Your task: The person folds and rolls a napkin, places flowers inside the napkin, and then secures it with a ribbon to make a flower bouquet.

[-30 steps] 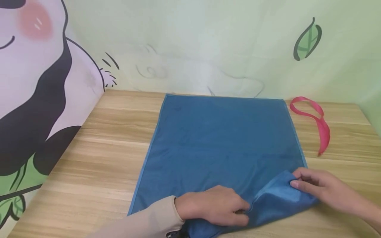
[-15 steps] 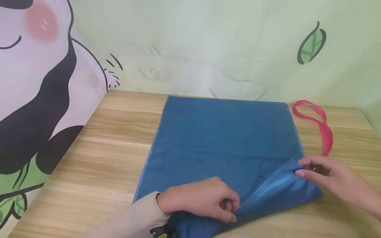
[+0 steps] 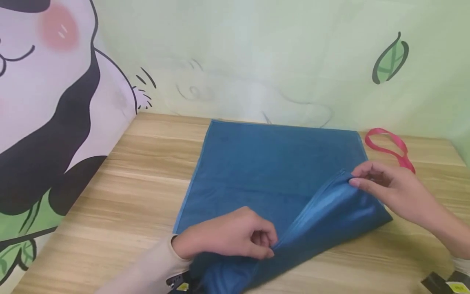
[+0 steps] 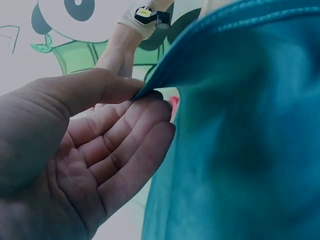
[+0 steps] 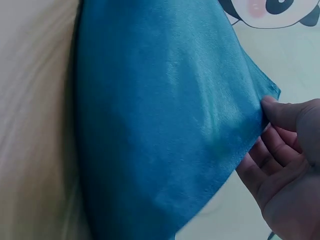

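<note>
A blue cloth [image 3: 264, 163] with a stitched hem lies over the wooden table, its near right part lifted and folded back. My right hand [image 3: 389, 188] pinches the raised right corner between thumb and fingers; in the right wrist view the cloth [image 5: 165, 120] slopes down from that pinch. Lower and to the left, my left hand [image 3: 235, 237] pinches the near hem. The left wrist view has the thumb and fingertips of this hand [image 4: 100, 130] on the hem, with cloth hanging beside them. The near left part of the cloth is partly hidden by the left forearm.
A pink ribbon strap [image 3: 389, 143] lies looped at the table's back right, its lower end hidden behind the right hand. The wooden table [image 3: 143, 171] meets a wall covering with a printed panda [image 3: 114, 94] and a leaf [image 3: 391, 61].
My right hand has raised its corner of the cloth and carried it away from me. My left hand has shifted left along with the near hem, and the fold has grown larger.
</note>
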`<state>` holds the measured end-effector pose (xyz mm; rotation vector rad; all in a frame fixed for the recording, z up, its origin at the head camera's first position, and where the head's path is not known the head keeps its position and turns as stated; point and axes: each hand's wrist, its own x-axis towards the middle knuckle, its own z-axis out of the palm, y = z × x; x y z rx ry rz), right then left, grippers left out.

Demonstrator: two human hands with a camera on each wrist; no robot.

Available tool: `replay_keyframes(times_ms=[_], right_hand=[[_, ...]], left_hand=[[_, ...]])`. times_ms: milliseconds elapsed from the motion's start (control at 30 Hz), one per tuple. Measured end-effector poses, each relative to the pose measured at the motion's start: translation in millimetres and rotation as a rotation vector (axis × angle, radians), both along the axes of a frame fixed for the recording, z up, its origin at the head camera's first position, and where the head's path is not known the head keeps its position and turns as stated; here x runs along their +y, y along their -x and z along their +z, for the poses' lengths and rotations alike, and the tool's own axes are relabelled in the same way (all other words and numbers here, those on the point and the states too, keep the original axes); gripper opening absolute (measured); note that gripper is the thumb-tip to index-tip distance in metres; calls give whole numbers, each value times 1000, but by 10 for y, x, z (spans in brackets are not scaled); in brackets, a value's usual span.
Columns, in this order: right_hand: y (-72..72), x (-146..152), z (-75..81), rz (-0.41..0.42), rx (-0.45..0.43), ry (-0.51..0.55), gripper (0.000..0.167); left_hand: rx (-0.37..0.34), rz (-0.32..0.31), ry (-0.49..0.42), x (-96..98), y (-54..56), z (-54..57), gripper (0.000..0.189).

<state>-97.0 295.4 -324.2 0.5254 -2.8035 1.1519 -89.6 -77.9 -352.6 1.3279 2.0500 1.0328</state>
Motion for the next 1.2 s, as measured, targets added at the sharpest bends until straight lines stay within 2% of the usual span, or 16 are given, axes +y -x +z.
replay_keyframes(times_ms=[200,333,433,533,700,800,1000,1200], right_hand=[[249,-163,45,4,76,39,19],[337,-238,103,-73,40,19,19],[417,-311,140,-98,13,12,22],[515,-419,155,-78,21,42,22],[677,-605,135,-36,51,146,20],[768,-690,128,-38,50,154,22],[942,-820,176,-23,52,136,25],[1093,-933,212,-13,61,166,22]], left_hand=[[-25,107,-35,-128,83,96,6],[-35,158,-62,-195,140,144,7],[-35,188,-68,-242,180,175,8],[-11,220,-65,-286,222,192,7],[66,258,-58,-363,316,198,4],[84,284,-57,-421,371,194,4],[64,340,-60,-540,478,197,6],[3,372,-75,-639,555,218,7]])
